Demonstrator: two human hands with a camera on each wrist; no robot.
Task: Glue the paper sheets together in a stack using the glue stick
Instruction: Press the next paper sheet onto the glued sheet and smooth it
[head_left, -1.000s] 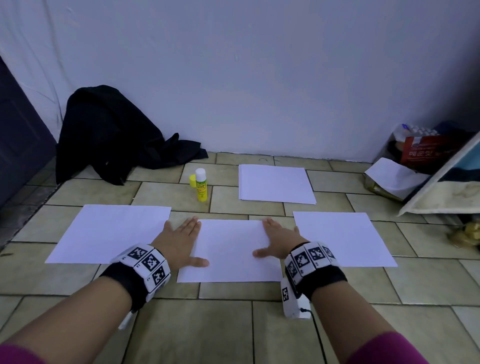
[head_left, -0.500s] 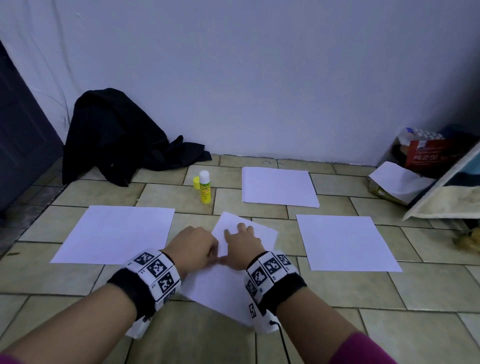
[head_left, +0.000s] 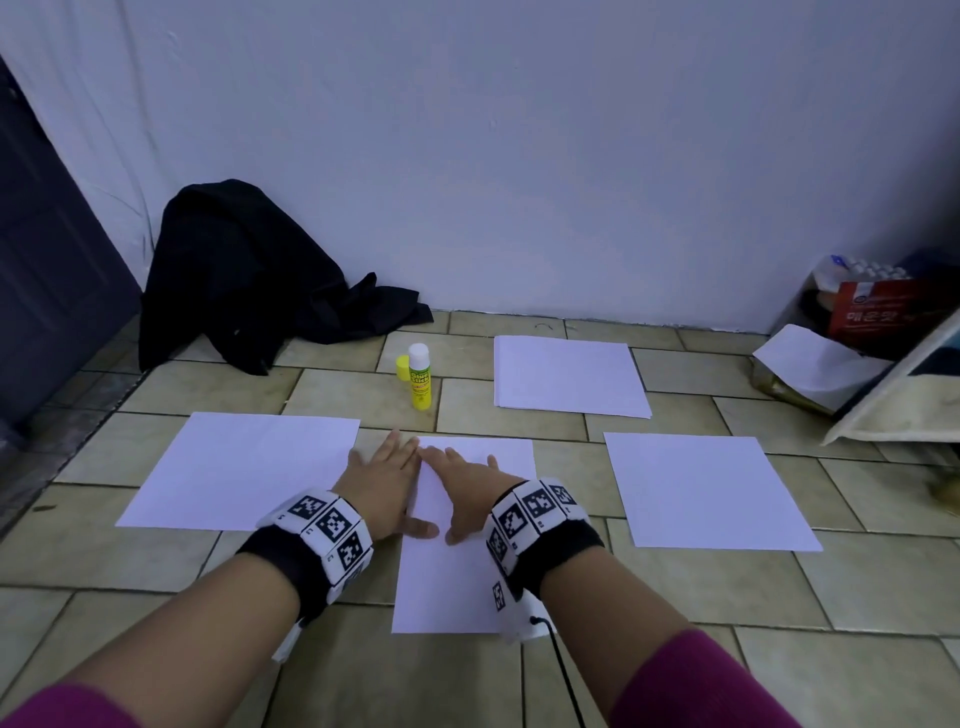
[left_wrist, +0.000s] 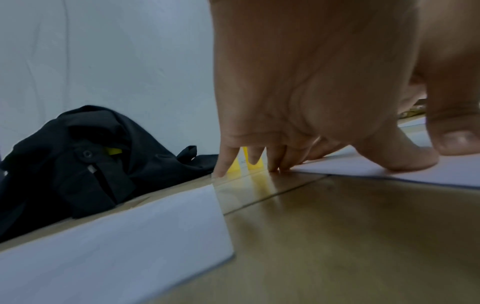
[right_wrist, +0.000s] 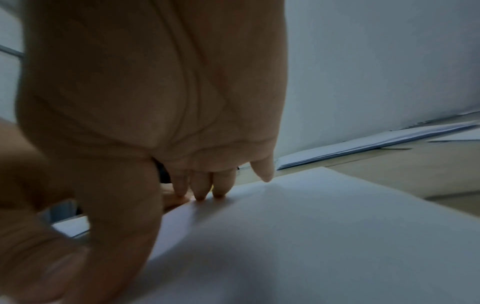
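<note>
A white paper sheet (head_left: 457, 582) lies lengthwise on the tiled floor in front of me. My left hand (head_left: 382, 483) lies flat at its left edge, thumb on the paper (left_wrist: 389, 170). My right hand (head_left: 467, 486) presses flat on the sheet (right_wrist: 311, 236) with straight fingers. More white sheets lie at the left (head_left: 244, 467), at the right (head_left: 701, 493) and as a small pile (head_left: 569, 376) farther back. An uncapped yellow glue stick (head_left: 420, 376) stands upright behind the hands, with its yellow cap (head_left: 401, 368) beside it.
A black garment (head_left: 249, 280) is heaped against the wall at the back left, also seen in the left wrist view (left_wrist: 78, 164). Boxes, a red packet (head_left: 878, 312) and a leaning board (head_left: 898, 395) crowd the right corner. A dark door (head_left: 47, 270) stands at the left.
The middle sheet has been turned from crosswise through a diagonal to lengthwise. Both hands moved together at its upper left part and now lie flat.
</note>
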